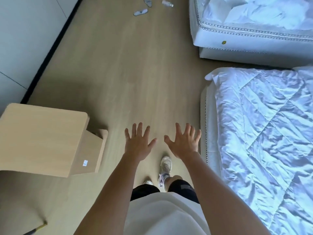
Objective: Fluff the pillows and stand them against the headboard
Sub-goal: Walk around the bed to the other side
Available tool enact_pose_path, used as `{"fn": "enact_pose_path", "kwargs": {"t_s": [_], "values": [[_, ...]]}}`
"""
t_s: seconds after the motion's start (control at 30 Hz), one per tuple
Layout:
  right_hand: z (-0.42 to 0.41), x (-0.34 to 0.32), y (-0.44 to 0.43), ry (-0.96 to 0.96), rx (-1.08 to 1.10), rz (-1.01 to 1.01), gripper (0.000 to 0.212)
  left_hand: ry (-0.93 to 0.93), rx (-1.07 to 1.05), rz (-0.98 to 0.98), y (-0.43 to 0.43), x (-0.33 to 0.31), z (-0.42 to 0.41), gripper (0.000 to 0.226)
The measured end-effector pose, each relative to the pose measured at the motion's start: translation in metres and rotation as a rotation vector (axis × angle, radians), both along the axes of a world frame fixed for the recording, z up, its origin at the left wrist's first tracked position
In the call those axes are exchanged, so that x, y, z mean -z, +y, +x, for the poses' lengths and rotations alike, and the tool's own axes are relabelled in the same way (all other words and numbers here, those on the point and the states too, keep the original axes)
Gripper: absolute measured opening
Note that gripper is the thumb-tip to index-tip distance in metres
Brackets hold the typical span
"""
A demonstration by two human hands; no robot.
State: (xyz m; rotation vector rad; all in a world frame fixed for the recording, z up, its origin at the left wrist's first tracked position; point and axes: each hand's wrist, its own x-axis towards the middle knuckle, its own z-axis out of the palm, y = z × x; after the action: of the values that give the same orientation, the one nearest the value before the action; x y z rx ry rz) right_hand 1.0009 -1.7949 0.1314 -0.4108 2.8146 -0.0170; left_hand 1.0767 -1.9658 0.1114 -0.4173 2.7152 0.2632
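My left hand [138, 143] and my right hand [183, 142] are stretched out in front of me over the wooden floor, fingers spread, holding nothing. To my right lies a bed with a quilted white cover [264, 133]. A second bed [250, 36] stands farther off at the top right, with rumpled white bedding or pillows [254, 12] piled on it. No headboard shows in this view.
A light wooden side table [42, 139] stands to my left. Slippers [140, 12] and a small bottle [167, 3] lie on the floor far ahead. A white wall with a dark baseboard [49, 53] runs along the left.
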Motion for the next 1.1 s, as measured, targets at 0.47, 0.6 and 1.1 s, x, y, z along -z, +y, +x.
{"fn": "enact_pose_path", "kwargs": {"t_s": [0.47,0.6,1.1], "values": [[-0.292,0.014,-0.03,-0.022,0.194,-0.021,0.081,0.074,0.128,0.016,-0.033,-0.002,-0.328,0.072],[-0.369,0.01,-0.04,-0.023,0.243,-0.026,0.081,0.056,0.199,0.019,-0.044,-0.01,-0.409,0.073],[-0.66,0.013,-0.081,-0.073,0.578,-0.022,0.081,0.036,0.475,-0.023,-0.106,-0.01,-0.744,0.075]]}}
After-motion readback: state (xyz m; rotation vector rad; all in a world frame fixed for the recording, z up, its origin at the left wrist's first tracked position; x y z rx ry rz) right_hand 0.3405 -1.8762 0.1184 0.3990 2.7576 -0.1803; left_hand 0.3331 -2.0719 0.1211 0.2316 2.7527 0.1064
